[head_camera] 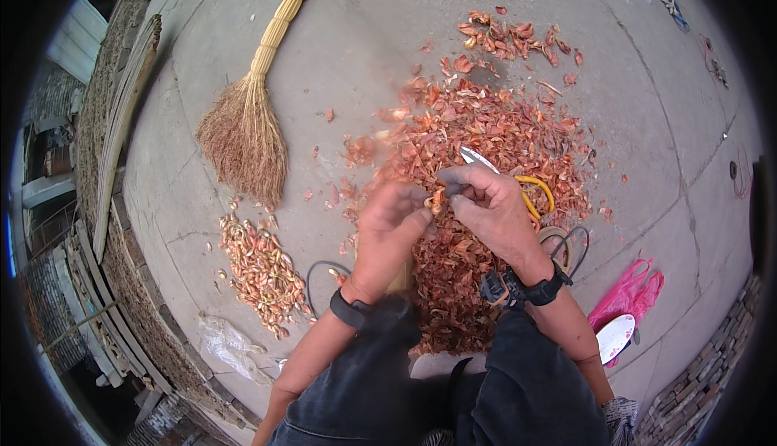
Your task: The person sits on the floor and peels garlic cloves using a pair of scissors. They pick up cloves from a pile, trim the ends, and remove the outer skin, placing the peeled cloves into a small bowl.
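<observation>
A small bulb with reddish dry skin [434,202], perhaps a shallot, is pinched between the thumb and fingers of my left hand [391,230]. My right hand [488,209] meets it from the other side, thumb and forefinger close to the bulb; whether they grip it is unclear. Scissors with yellow handles [549,194] are by my right hand, partly hidden, their metal blade [476,157] showing beyond my fingers. Below both hands spreads a large heap of reddish dry skins [473,118]. A pile of small bulbs [264,273] lies on the concrete to the left.
A straw broom [246,136] lies at upper left, above a clear plastic bag [227,343]. To the right are a pink plastic bag [628,294] and a white patterned oval object [615,338]. Long wooden poles [124,124] line the left edge; a brick surface [707,364] is at lower right.
</observation>
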Demonstrator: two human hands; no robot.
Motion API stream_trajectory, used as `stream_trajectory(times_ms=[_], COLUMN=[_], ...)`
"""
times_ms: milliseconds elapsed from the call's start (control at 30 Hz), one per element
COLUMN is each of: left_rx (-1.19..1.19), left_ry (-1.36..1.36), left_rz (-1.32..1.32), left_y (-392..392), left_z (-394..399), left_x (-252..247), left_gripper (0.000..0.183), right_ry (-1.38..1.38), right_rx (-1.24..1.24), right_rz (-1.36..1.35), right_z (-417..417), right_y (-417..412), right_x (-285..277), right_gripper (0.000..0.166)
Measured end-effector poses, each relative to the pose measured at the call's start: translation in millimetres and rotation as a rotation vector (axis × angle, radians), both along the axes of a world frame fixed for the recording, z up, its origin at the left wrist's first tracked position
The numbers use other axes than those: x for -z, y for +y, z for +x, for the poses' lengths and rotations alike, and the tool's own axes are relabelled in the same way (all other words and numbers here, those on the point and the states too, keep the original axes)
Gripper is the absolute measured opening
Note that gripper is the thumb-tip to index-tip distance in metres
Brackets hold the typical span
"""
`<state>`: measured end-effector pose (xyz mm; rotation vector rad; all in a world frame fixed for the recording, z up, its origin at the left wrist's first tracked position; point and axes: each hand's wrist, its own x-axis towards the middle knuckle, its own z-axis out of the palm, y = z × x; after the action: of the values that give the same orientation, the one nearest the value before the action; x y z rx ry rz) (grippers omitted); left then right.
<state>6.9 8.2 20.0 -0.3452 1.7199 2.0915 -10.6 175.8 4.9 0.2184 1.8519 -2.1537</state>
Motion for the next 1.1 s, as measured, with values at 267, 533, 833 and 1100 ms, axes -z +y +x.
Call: stream_trajectory(times_ms=[267, 533, 833, 1100], left_rx=[0.042, 0.081, 0.086, 0.056], left_ry=[0.002, 0.069, -0.116, 0.099], left_rz=[0.023, -0.012, 0.128, -0.098], left_y=[-0.3, 0.6, -3.1, -0.2], left_z=[0.6, 2.0, -1.8, 1.1], left_x=[2.8, 4.7, -1.8, 10.1], left_gripper=[0.027, 0.033, 0.023, 0.027], right_ry=[0.133, 0.169, 0.102, 0.081], right_rx=[-0.081, -0.091, -0.016, -0.067], right_rz=[0.131, 0.186, 0.149, 0.126], right_z=[-0.9, 1.0, 2.4, 2.1], right_y=[4.6, 3.0, 2.4, 2.3], right_x=[-6.5, -7.5, -6.5, -7.3], right_gripper=[0.003, 0.004, 0.010, 0.008])
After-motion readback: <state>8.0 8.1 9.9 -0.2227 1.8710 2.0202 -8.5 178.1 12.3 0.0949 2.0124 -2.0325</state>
